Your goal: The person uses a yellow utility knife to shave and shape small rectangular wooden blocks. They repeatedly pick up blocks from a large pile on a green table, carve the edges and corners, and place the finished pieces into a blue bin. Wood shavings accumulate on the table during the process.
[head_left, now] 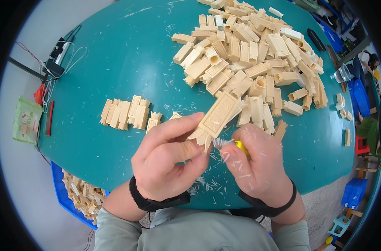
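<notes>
Trimming seems the step, mid-frame — left hand (169, 161) pinching an embossed beige casing (218, 115), right hand (259, 163) gripping a yellow-handled trimming tool (242, 150); the next stroke calls for light pressure.

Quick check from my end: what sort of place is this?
Probably a small workshop: the left hand holds one beige piece, a large heap of similar pieces covers part of the green table, and pale shavings are scattered near its edge.
</notes>
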Motion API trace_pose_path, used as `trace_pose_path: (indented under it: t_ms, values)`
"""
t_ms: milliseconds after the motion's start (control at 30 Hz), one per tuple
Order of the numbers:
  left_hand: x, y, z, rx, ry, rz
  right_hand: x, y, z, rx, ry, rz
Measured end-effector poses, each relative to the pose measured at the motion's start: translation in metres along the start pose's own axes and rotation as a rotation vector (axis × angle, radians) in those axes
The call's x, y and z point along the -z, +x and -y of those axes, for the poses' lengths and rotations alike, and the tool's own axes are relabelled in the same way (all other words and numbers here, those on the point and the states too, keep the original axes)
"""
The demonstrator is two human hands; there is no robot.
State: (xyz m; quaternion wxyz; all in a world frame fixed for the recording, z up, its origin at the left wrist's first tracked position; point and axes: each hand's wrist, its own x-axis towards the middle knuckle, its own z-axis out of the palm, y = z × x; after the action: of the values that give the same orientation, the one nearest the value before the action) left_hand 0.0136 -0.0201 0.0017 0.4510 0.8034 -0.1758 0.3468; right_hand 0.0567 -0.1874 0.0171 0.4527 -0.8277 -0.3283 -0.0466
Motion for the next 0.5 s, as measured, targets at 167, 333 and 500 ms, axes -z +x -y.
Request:
trace_pose_path:
  t_ms: [167, 333, 500]
  values:
    - [-0.006, 0.003, 0.006, 0.235, -0.360, -0.020, 0.008, 0.000, 0.002, -0.102, 0.217, -0.024]
    - [0.004, 0.015, 0.015, 0.794, -0.146, 0.285, 0.017, 0.003, -0.006, -0.197, 0.350, -0.125]
    - [0.007, 0.017, 0.021, 0.551, 0.854, 0.492, 0.025, 0.004, -0.009, -0.255, 0.330, -0.197]
